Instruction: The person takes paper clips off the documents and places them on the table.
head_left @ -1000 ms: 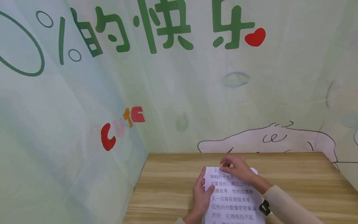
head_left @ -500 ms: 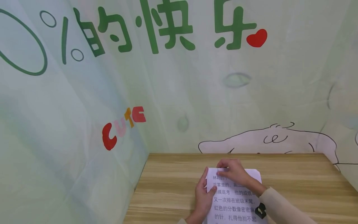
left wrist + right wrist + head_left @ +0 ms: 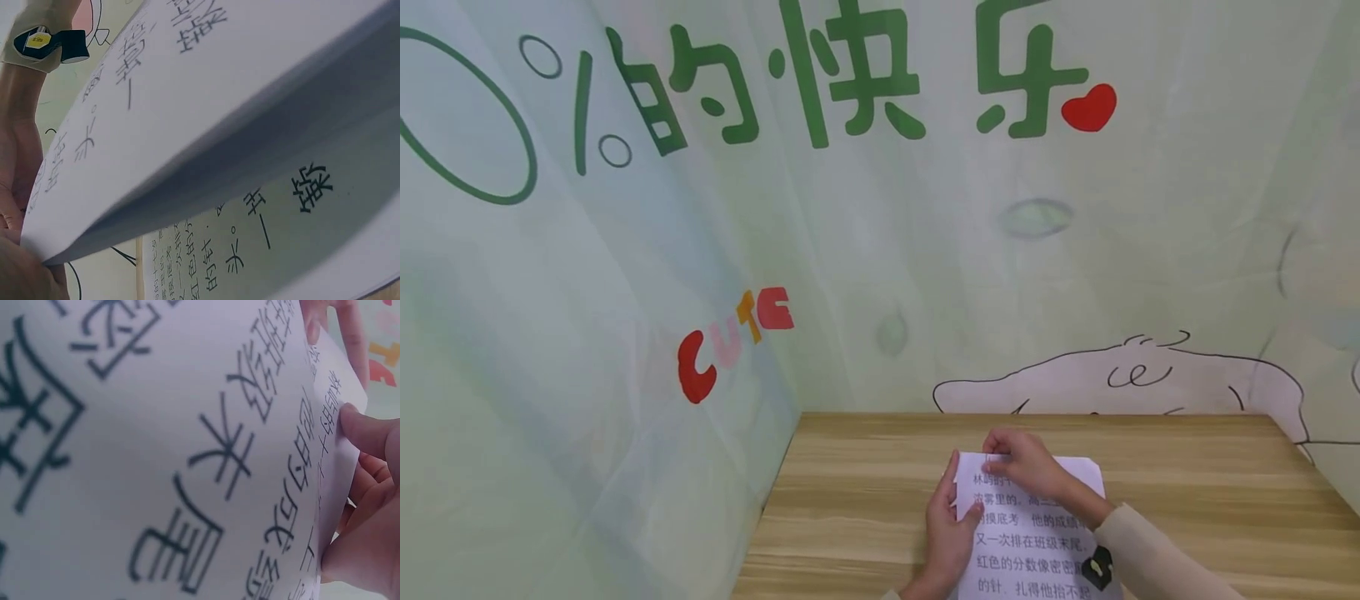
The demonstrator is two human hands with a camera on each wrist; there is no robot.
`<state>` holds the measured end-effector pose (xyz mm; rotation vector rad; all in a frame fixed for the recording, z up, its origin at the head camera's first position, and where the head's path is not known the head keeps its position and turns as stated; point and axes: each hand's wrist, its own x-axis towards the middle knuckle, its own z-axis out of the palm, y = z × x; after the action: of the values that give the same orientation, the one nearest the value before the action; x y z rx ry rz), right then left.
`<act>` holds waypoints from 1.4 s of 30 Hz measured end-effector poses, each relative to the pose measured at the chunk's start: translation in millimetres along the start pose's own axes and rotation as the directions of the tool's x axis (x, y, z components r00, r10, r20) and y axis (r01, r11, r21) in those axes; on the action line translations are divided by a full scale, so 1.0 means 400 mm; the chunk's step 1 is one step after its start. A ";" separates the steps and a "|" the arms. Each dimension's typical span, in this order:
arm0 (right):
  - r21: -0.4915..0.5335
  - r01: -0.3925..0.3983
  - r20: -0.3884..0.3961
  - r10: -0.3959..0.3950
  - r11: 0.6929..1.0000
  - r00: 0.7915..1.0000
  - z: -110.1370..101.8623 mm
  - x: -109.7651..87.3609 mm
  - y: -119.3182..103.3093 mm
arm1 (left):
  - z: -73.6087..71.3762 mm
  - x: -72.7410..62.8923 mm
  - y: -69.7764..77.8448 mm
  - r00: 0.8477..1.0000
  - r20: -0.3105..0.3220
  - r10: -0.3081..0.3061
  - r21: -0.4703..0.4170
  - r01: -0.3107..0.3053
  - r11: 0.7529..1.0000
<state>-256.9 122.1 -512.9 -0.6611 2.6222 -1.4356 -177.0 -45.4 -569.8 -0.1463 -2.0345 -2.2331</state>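
Several printed white sheets of paper (image 3: 1037, 533) are held up above the table, tilted. My left hand (image 3: 949, 533) grips their left edge, thumb on the printed face and fingers behind. At the top left edge my right hand (image 3: 1030, 462) pinches at a small paper clip (image 3: 987, 457), mostly hidden by the thumb and fingers. In the right wrist view the right thumb (image 3: 362, 428) presses the top of the paper, and the clip cannot be made out. The left wrist view shows a gap between the raised sheet (image 3: 144, 125) and another printed sheet (image 3: 250, 250) below.
A wood-grain table (image 3: 850, 475) spreads under the hands. Behind it and to the left hangs a pale green printed curtain (image 3: 850, 250). A dark band (image 3: 1097, 568) sits on the right wrist, over the sleeve.
The right hand has moved left along the top edge, and its thumb now covers the paper clip that showed plainly before. The left hand keeps its grip on the paper.
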 end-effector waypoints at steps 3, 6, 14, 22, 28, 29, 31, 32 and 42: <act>0.009 -0.006 -0.012 0.006 1.000 1.000 0.001 -0.002 0.006 | 0.003 -0.002 0.000 1.000 0.005 0.016 0.004 -0.016 1.000; 0.025 -0.014 -0.034 0.015 1.000 0.999 -0.002 0.000 0.008 | 0.008 -0.003 0.000 1.000 0.002 0.021 0.003 -0.021 1.000; 0.055 -0.032 -0.089 0.037 0.998 0.995 -0.010 0.006 0.011 | 0.016 -0.005 0.008 1.000 -0.025 0.008 -0.006 -0.008 1.000; 0.094 -0.018 -0.147 0.032 0.995 0.989 -0.039 0.013 0.028 | 0.008 -0.005 0.002 0.999 -0.033 0.001 -0.019 -0.002 1.000; 0.055 -0.029 -0.156 0.037 0.998 0.987 -0.069 0.004 0.047 | -0.003 -0.007 0.008 0.999 -0.039 -0.019 -0.023 0.018 1.000; 0.045 -0.036 -0.160 0.043 0.998 0.986 -0.074 0.003 0.051 | -0.006 -0.008 0.008 0.999 -0.042 -0.023 -0.023 0.022 1.000; 0.027 -0.043 -0.163 0.046 0.999 0.985 -0.084 -0.001 0.062 | -0.010 -0.009 0.008 0.999 -0.048 -0.021 -0.021 0.020 1.000; 0.022 -0.045 -0.166 0.048 0.999 0.985 -0.090 -0.003 0.067 | -0.012 -0.010 0.008 0.998 -0.052 -0.018 -0.018 0.017 1.000; -0.006 -0.078 -0.215 0.075 0.997 0.974 -0.162 -0.056 0.123 | -0.034 -0.001 0.008 0.997 -0.078 -0.025 -0.017 0.024 1.000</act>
<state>-270.4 204.9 -520.1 -0.4211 2.7856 -1.5464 -176.2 -59.2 -567.8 -0.0356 -1.9896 -2.2329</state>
